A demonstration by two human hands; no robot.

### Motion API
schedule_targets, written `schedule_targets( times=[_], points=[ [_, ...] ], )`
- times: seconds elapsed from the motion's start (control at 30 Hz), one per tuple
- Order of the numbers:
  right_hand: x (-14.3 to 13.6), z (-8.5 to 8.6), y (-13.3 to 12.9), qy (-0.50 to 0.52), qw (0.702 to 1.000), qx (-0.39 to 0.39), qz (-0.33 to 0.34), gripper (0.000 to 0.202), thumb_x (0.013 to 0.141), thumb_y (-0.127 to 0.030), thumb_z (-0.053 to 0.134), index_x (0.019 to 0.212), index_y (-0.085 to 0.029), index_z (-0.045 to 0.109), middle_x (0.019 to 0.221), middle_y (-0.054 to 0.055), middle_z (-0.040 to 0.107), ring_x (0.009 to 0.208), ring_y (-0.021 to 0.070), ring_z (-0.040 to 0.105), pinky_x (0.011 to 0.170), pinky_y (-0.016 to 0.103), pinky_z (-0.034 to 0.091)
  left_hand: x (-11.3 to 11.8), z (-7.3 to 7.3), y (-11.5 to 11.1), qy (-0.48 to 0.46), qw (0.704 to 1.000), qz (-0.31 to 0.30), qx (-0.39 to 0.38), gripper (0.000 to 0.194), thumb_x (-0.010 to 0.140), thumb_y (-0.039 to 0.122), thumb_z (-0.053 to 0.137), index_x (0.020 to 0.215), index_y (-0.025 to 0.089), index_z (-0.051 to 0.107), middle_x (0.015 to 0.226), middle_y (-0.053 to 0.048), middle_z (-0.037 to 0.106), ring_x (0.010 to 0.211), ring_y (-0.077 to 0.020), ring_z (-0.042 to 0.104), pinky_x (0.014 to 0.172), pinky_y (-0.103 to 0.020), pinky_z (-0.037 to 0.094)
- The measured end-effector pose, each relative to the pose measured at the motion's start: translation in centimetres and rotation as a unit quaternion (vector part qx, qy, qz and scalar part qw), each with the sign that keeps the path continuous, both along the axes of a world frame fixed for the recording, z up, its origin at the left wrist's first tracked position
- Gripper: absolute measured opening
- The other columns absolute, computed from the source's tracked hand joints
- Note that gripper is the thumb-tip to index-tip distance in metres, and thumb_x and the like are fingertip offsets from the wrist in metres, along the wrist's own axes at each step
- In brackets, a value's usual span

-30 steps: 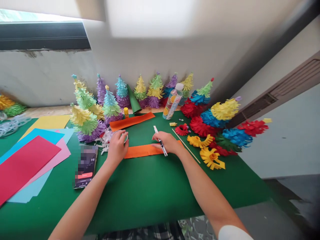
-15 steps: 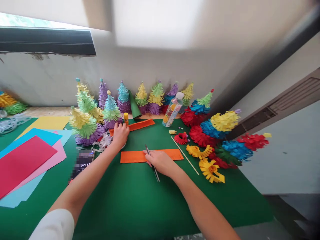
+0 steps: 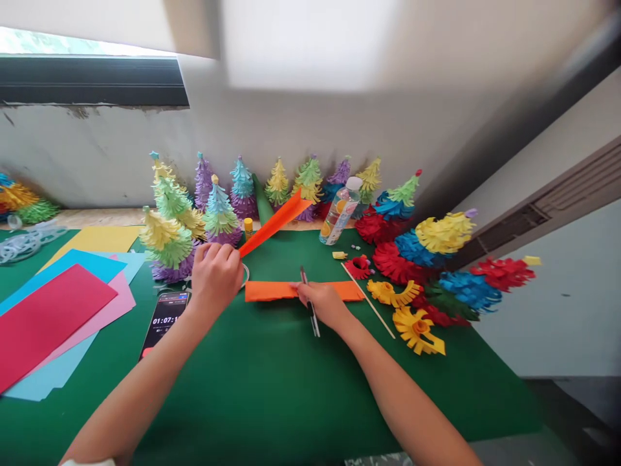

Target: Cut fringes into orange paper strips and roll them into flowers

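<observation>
My left hand is closed on one end of an orange paper strip, which rises toward the upper right, off the table. A second orange strip, looking folded, lies flat in front of me. Over its right half rests my right hand, fingertips at the strip. That hand is closed around a slim dark-and-silver tool, like a pen; its exact kind is unclear. Just behind my left hand stands a yellow glue stick. A white ring-shaped edge shows beside that hand, mostly hidden.
Fringed paper trees line the wall, with a green paper cone among them. A bottle stands behind. Right of the strip lie a thin stick and yellow fringed curls. A phone and coloured sheets lie left.
My left hand has come back toward me, lifting the rear orange strip off the table. My right hand stays over the front strip with the slim tool. The view has shifted slightly.
</observation>
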State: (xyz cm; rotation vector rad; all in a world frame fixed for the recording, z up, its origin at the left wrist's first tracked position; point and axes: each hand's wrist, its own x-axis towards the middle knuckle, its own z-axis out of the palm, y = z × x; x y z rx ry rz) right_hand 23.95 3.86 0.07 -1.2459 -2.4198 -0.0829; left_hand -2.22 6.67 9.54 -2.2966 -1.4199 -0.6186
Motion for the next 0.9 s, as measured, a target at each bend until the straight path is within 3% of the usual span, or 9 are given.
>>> schedule_targets(
  times=[0.1,0.17,0.27,0.37,0.53,0.6,0.7,0.8,0.9],
  points=[
    [0.4,0.4,1.3,0.039,0.998,0.005,-0.044,0.029,0.091,-0.009,0.043,0.109,-0.016,0.065,0.065,0.001,0.066,0.059,0.0135,0.062,0.057,0.021,0.044,-2.3,0.6,-4.6,-0.078,0.985,-0.152,0.021,0.013,0.087,0.012,0.052,0.078,0.017,0.059,0.081,-0.005,0.066,0.080,-0.0194,0.057,0.082,-0.037,0.045],
    [0.0,0.8,2.5,0.050,0.997,0.010,-0.066,0.031,0.092,-0.013,0.042,0.111,-0.018,0.066,0.067,0.002,0.068,0.062,0.0160,0.063,0.059,0.023,0.044,-3.4,0.2,-7.4,-0.100,0.974,-0.201,0.008,0.010,0.086,0.008,0.054,0.083,0.017,0.058,0.084,-0.004,0.066,0.082,-0.0190,0.056,0.082,-0.037,0.045],
    [-1.5,1.5,4.8,0.050,0.995,0.019,-0.087,0.032,0.093,-0.016,0.042,0.114,-0.019,0.066,0.077,0.005,0.071,0.069,0.0179,0.065,0.061,0.024,0.043,-4.4,-1.3,-10.9,-0.119,0.962,-0.240,-0.047,0.013,0.086,0.004,0.053,0.089,0.016,0.057,0.090,-0.005,0.066,0.082,-0.0166,0.055,0.087,-0.038,0.045],
    [-3.8,1.9,7.5,0.033,0.996,0.017,-0.087,0.029,0.093,-0.018,0.047,0.112,-0.018,0.067,0.075,0.007,0.070,0.069,0.0180,0.064,0.061,0.024,0.040,-5.0,-3.0,-12.9,-0.148,0.961,-0.227,-0.062,0.016,0.086,0.002,0.053,0.093,0.016,0.056,0.092,-0.005,0.065,0.086,-0.0168,0.056,0.089,-0.038,0.045],
    [-6.7,1.1,11.1,0.024,0.997,0.003,-0.075,0.027,0.091,-0.013,0.045,0.103,-0.015,0.069,0.077,0.010,0.071,0.074,0.0191,0.065,0.060,0.024,0.039,-6.3,-5.0,-14.0,-0.180,0.961,-0.189,-0.090,0.016,0.089,0.004,0.051,0.094,0.017,0.056,0.090,-0.005,0.064,0.084,-0.0154,0.057,0.079,-0.031,0.048],
    [-6.9,0.7,11.8,0.031,0.997,-0.005,-0.064,0.024,0.084,-0.011,0.052,0.100,-0.016,0.070,0.076,0.008,0.072,0.072,0.0188,0.065,0.060,0.023,0.039,-6.7,-5.6,-14.1,-0.183,0.962,-0.180,-0.096,0.016,0.090,0.004,0.049,0.095,0.018,0.056,0.092,-0.005,0.064,0.084,-0.0150,0.058,0.078,-0.029,0.049],
    [-5.9,0.7,11.8,0.059,0.997,-0.007,-0.051,0.037,0.070,-0.008,0.060,0.105,-0.018,0.068,0.079,0.004,0.073,0.072,0.0179,0.065,0.060,0.022,0.041,-7.2,-6.6,-14.3,-0.183,0.965,-0.160,-0.101,0.017,0.091,0.006,0.046,0.097,0.019,0.056,0.094,-0.005,0.064,0.085,-0.0151,0.060,0.078,-0.028,0.050],
    [-3.7,1.9,10.4,0.106,0.992,0.007,-0.067,0.034,0.071,-0.008,0.056,0.102,-0.016,0.067,0.076,0.002,0.073,0.062,0.0146,0.062,0.059,0.022,0.042,-7.2,-7.4,-14.1,-0.211,0.963,-0.135,-0.101,0.015,0.092,0.009,0.045,0.098,0.018,0.054,0.090,-0.004,0.063,0.083,-0.0149,0.061,0.074,-0.026,0.051],
    [-1.4,4.7,7.6,0.161,0.982,0.030,-0.094,0.016,0.083,-0.015,0.047,0.080,-0.016,0.063,0.086,0.006,0.075,0.050,0.0101,0.055,0.053,0.022,0.041,-5.9,-7.4,-13.3,-0.209,0.966,-0.126,-0.090,0.016,0.091,0.007,0.044,0.102,0.016,0.053,0.084,-0.004,0.062,0.077,-0.0151,0.060,0.068,-0.025,0.051]
  ],
)
